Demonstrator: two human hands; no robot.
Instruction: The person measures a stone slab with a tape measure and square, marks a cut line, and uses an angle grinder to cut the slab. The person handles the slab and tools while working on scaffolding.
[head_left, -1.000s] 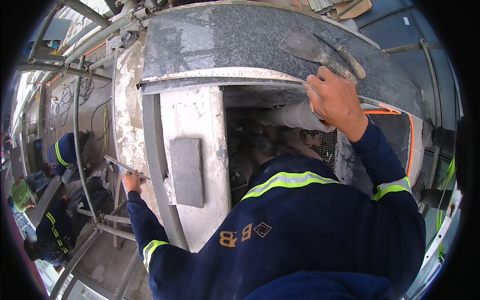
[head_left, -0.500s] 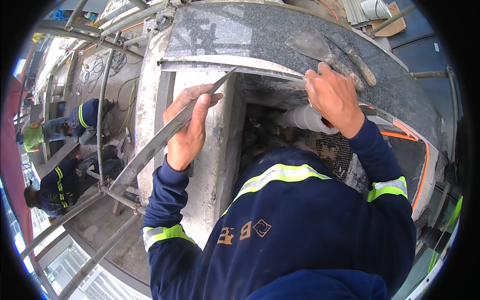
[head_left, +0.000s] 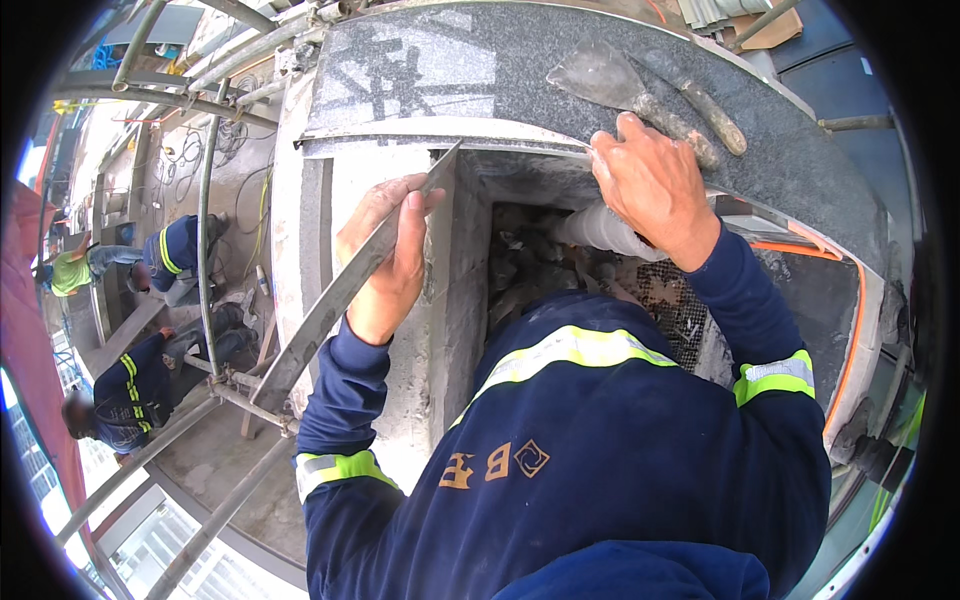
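My left hand [head_left: 385, 262] is closed around a long flat metal strip [head_left: 318, 322], which slants from lower left up to a pointed end near the slab's edge. My right hand [head_left: 655, 190] is pinched at the near edge of a dark speckled stone slab [head_left: 540, 65]. A thin sliver shows at its fingertips; what it is, I cannot make out. On the slab just beyond that hand lie a trowel [head_left: 593, 78] with a broad blade and a second tool with a worn handle [head_left: 713, 115].
Below the slab is a rough cavity with a pale ribbed pipe [head_left: 600, 230] and rubble. Scaffold tubes [head_left: 207, 240] stand at the left. Beyond them, co-workers crouch, one in a navy jacket [head_left: 172, 248]. An orange cable [head_left: 858, 330] runs along the right.
The view has shifted slightly. The metal strip in my left hand slants a little more steeply. My right hand stays pinched at the slab's edge.
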